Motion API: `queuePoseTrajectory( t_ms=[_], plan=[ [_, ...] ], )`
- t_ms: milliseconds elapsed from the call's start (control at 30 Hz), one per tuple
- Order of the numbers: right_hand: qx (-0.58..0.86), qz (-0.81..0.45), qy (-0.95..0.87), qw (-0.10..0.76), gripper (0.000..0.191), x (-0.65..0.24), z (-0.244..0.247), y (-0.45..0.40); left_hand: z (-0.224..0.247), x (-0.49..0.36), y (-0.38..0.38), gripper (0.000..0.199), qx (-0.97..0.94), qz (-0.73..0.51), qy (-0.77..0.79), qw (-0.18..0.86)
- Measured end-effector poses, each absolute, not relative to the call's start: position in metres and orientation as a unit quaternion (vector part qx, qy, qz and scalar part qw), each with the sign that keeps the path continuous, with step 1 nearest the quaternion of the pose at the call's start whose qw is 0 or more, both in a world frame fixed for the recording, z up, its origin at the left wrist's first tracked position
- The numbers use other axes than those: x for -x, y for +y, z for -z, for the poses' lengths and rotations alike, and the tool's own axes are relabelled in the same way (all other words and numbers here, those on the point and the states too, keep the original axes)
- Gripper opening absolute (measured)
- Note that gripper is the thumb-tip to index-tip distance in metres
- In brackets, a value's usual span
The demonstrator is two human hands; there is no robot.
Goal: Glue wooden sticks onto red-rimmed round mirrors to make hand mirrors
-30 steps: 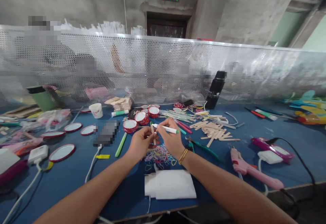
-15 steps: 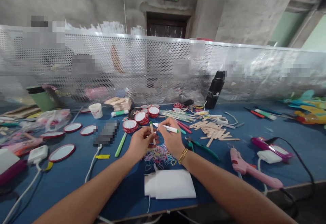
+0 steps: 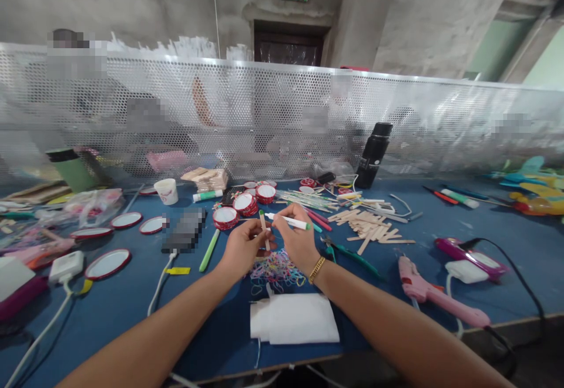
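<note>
Near the middle of the table, my left hand (image 3: 241, 248) pinches a small wooden stick (image 3: 265, 235) whose upper end is green. My right hand (image 3: 299, 240), with a gold bracelet at the wrist, holds a white marker (image 3: 291, 221) with a green end. The marker's tip is close to the stick's green end; whether they touch cannot be made out. Below both hands lies a tangle of coloured bands (image 3: 278, 270). A folded white cloth or pad (image 3: 302, 318) is nearer the table's front edge. A green marker cap or pen (image 3: 209, 250) lies left of my left hand.
Wooden sticks (image 3: 372, 226), green-handled pliers (image 3: 355, 258) and a pink glue gun (image 3: 436, 297) lie to the right. Behind are red-rimmed round tins (image 3: 244, 203) and a black bottle (image 3: 373, 156). A phone (image 3: 184, 231), paper cup (image 3: 166, 191) and cables are on the left.
</note>
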State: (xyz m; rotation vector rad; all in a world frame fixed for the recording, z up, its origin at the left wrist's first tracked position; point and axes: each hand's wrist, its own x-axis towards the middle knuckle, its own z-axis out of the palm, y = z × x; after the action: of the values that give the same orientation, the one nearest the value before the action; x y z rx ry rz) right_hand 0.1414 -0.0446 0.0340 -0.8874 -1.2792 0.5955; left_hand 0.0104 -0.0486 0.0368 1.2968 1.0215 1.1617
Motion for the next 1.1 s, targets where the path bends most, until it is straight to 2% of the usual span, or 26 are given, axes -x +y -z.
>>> queuePoseTrajectory(
  t_ms=[1100],
  plan=[
    [0.386,-0.285,-0.560,0.676,0.012,-0.1401,-0.0317,-0.0430,-0.0354,-0.0103,-0.0492,0.032,-0.539,-0.491,0.428,0.534]
  ],
)
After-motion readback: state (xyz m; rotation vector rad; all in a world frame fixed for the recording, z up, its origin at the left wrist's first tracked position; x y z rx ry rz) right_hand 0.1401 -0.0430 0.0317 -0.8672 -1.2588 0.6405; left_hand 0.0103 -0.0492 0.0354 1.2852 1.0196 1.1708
